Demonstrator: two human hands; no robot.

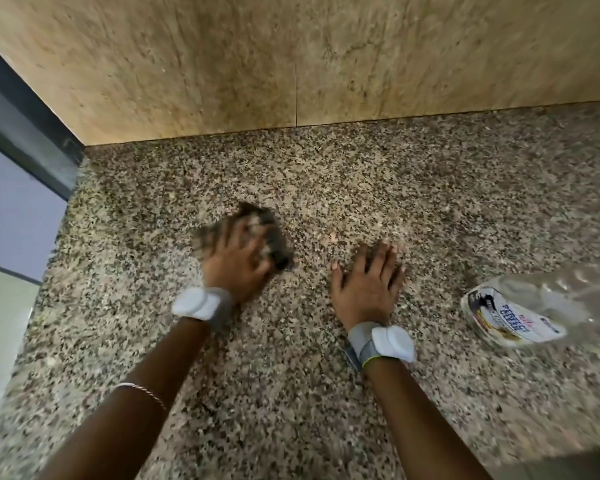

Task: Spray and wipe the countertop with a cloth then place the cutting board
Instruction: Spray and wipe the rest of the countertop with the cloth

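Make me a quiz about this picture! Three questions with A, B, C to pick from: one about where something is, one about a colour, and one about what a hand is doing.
1. Where is the bottle?
A. To the right of the right hand
B. Between the two hands
C. Against the back wall

2. What colour is the cloth?
A. White
B. Dark
C. Yellow

3. What is the right hand doing?
A. Resting flat on the countertop
B. Gripping the bottle
C. Making a fist in the air

Answers:
1. A, the bottle sits near the right edge of the view, past the right hand.
2. B, the cloth under the left hand looks dark, though blurred.
3. A, its fingers are straight and spread on the speckled stone.
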